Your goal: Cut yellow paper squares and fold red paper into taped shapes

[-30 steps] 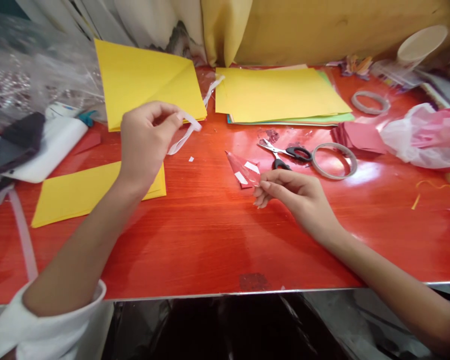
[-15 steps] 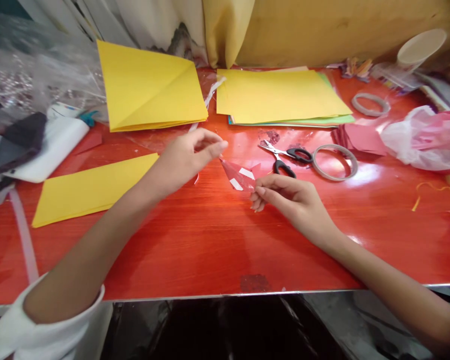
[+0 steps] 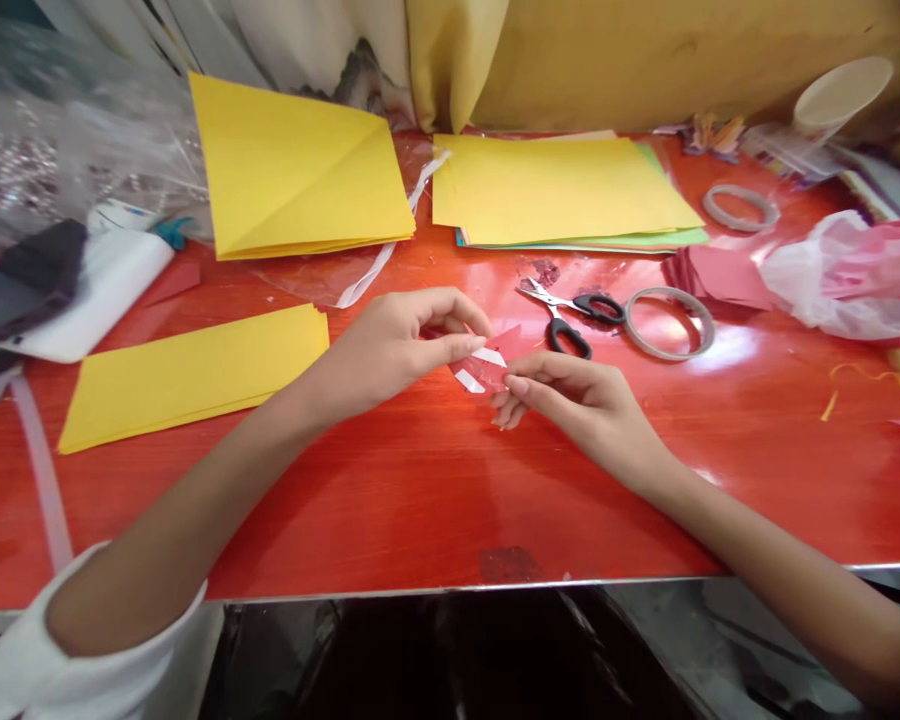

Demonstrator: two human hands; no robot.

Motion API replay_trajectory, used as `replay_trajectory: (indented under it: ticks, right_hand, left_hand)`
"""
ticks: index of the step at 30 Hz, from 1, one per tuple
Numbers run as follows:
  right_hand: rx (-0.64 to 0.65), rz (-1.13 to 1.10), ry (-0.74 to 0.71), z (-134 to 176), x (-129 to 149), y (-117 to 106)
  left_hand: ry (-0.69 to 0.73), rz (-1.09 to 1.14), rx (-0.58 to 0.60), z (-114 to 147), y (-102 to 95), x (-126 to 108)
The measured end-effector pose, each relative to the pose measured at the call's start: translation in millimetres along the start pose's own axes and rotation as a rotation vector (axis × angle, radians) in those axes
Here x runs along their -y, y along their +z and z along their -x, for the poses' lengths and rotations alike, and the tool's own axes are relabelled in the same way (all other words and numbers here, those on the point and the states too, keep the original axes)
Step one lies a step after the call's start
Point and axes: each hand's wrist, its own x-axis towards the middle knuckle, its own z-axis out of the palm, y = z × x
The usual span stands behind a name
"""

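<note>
Between my hands is a small, pointed piece of red paper [image 3: 501, 346] with two short white strips [image 3: 469, 381] on it, held just over the tabletop. My right hand [image 3: 581, 405] pinches its lower right edge between thumb and forefinger, the other fingers curled beneath. From the left, my left hand [image 3: 405, 350] reaches over the paper, its thumb and fingertips closed at the upper white strip and covering the paper's left point. Behind my right hand lie scissors [image 3: 562, 312] with black handles, their blades spread.
Yellow paper stacks lie at the left [image 3: 195, 375], back left [image 3: 307, 180] and back centre [image 3: 555, 190]. Two tape rolls [image 3: 671, 353] [image 3: 741, 207] and red paper pieces [image 3: 720, 275] are on the right. Plastic bags [image 3: 855, 275] edge the red table [image 3: 390, 520].
My left hand has come down and to the right, from the paper's upper left tip onto the upper white strip. My right hand keeps its pinch, almost unmoved.
</note>
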Motion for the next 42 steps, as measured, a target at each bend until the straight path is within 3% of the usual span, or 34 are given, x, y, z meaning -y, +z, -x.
replay_trajectory:
  ticks: [8, 16, 21, 23, 25, 28, 30, 34, 42]
  right_hand:
    - [0.004, -0.091, 0.052, -1, 0, -1]
    - [0.003, -0.073, 0.019, 0, 3, 0]
    - [-0.038, -0.068, 0.019, -1, 2, -1]
    - [-0.059, -0.049, 0.012, 0, 2, -1]
    - [-0.072, -0.003, -0.002, 1, 1, -1]
    - [-0.080, 0.124, -0.056, 3, 0, -1]
    - [-0.090, 0.234, -0.112, 4, 1, -1]
    - [-0.141, 0.482, -0.247, 5, 1, -1]
    - [-0.208, 0.826, -0.519, 3, 0, -2]
  left_hand:
    - [0.037, 0.094, 0.034, -1, 5.5, 2]
    - [-0.134, 0.516, 0.027, -3, 9.9, 12]
    - [-0.166, 0.603, -0.042, -5, 7.5, 6]
    - [-0.091, 0.475, -0.175, -4, 5.1, 2]
    - [0.067, 0.152, -0.264, -1, 4.8, -2]
    - [0.342, -0.414, -0.222, 5, 9.7, -5]
    - [0.466, -0.649, -0.182, 9, 14.8, -5]
    - [0.553, -0.827, -0.170, 12, 21.8, -2]
    - [0.656, -0.911, -0.247, 12, 24.8, 0]
